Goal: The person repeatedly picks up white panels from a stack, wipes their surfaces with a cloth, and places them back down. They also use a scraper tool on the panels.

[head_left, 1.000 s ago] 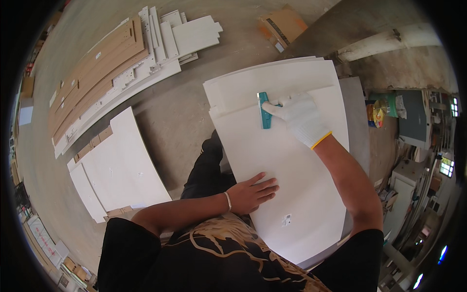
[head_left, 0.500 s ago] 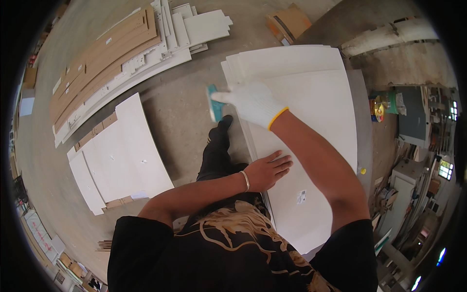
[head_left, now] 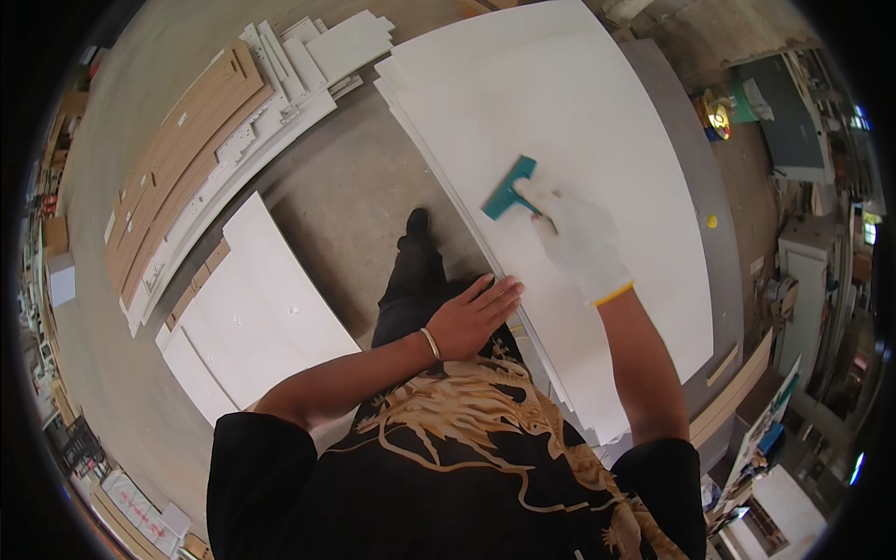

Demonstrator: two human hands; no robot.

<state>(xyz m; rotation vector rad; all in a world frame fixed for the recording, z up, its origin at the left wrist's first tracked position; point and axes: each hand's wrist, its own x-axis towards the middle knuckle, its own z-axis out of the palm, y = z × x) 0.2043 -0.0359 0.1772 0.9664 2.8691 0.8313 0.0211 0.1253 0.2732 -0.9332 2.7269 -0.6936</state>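
A T-shaped teal scraper (head_left: pixel 510 189) is gripped in my right hand (head_left: pixel 581 235), which wears a white knitted glove with a yellow cuff. Its broad head is over the middle of a large white panel (head_left: pixel 523 84), the top one of a stack. Whether the blade touches the surface I cannot tell. My bare left hand (head_left: pixel 473 317), with a bangle at the wrist, lies at the near left edge of the stack. Its fingers are stretched out, the tips on the panel's edge.
To the left on the floor lie white boards (head_left: pixel 271 308) and, farther off, a pile of brown boards (head_left: pixel 187 159) with white ones. A grey surface (head_left: pixel 667 103) shows beneath the stack's right side. Beyond it stand a tin (head_left: pixel 717 121) and a cabinet (head_left: pixel 803 271).
My right hand has brought the scraper from beyond the stack's left edge back over the panel, to the right and nearer. My left hand has shifted slightly left. The view has shifted too.
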